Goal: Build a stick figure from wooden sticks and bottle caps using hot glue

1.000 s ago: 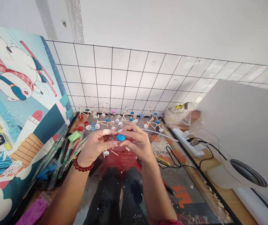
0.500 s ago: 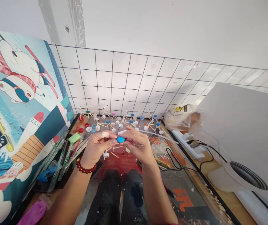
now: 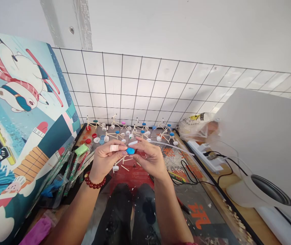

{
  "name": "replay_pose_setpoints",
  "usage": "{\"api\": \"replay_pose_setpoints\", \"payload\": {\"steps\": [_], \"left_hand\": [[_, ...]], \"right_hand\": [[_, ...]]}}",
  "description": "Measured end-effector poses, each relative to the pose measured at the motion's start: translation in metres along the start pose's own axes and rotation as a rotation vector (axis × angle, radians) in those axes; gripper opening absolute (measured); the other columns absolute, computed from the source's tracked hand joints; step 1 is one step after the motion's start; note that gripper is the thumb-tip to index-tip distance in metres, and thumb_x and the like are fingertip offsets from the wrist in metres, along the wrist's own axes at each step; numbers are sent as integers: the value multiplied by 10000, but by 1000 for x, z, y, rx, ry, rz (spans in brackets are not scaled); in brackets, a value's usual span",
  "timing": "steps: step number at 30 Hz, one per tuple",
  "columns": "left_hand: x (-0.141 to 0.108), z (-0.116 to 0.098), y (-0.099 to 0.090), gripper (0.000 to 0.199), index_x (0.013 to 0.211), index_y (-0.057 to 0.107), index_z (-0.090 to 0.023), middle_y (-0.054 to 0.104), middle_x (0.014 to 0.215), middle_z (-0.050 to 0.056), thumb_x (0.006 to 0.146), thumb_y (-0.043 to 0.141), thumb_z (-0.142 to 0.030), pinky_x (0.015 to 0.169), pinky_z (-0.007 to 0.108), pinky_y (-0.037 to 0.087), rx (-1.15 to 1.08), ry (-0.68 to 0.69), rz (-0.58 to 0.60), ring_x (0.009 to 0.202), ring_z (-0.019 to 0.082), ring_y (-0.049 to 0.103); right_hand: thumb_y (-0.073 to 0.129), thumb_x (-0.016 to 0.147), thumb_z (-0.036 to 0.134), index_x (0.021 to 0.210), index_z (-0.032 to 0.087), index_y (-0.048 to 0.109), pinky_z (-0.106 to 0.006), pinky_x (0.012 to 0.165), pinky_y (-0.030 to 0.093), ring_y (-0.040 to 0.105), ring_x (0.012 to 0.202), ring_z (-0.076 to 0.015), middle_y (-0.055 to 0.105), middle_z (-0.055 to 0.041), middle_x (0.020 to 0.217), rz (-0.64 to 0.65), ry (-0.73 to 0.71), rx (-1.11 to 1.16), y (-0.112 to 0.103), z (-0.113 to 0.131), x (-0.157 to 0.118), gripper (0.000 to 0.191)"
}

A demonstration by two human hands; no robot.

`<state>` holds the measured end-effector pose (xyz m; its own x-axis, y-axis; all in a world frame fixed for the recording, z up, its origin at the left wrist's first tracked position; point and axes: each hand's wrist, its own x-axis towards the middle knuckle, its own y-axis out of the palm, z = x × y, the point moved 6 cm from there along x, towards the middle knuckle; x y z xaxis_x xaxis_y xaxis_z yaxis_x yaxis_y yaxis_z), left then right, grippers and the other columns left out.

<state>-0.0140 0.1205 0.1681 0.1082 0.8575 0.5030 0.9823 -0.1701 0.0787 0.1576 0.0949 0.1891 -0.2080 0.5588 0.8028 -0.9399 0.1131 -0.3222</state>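
Note:
A small blue piece (image 3: 130, 150), rounded and flat, is pinched between the fingertips of both hands above the table. My left hand (image 3: 109, 157), with a bandage on one finger and a red bead bracelet at the wrist, grips its left side. The thumb and fingers of my right hand (image 3: 149, 157) hold its right side. Just beyond the blue piece is a white tip (image 3: 133, 143) at my right fingers. Below and behind the hands, a partly hidden stick frame with a white wheel (image 3: 115, 168) rests on the table's red area (image 3: 127, 178).
Several stick models with coloured caps (image 3: 171, 134) stand along the back. Green packets (image 3: 70, 173) and light green clay (image 3: 81, 149) lie at left, purple clay (image 3: 39, 230) nearer. At right are a power strip (image 3: 204, 156), black cable, a plastic bag (image 3: 198, 127) and a white cylinder (image 3: 252, 192).
Both hands keep their pinch on the blue piece, which has shifted very slightly up and left. The view has moved a little.

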Motion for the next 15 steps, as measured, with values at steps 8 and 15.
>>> {"api": "replay_pose_setpoints", "payload": {"steps": [8, 15], "left_hand": [[-1, -1, -1, 116, 850, 837, -240, 754, 942, 60, 737, 863, -237, 723, 252, 593, -15, 25, 10, 861, 172, 693], [-2, 2, 0, 105, 843, 837, -252, 755, 913, 42, 743, 859, -227, 709, 242, 578, 10, 50, -19, 825, 159, 682]], "right_hand": [[726, 895, 242, 1071, 287, 751, -501, 1132, 490, 750, 788, -164, 812, 5, 905, -14, 7, -10, 0, 3, 2, 184], [723, 889, 208, 1066, 279, 745, -487, 1132, 496, 744, 782, -151, 802, 11, 888, -38, -2, -5, 0, 7, 2, 191]]}}
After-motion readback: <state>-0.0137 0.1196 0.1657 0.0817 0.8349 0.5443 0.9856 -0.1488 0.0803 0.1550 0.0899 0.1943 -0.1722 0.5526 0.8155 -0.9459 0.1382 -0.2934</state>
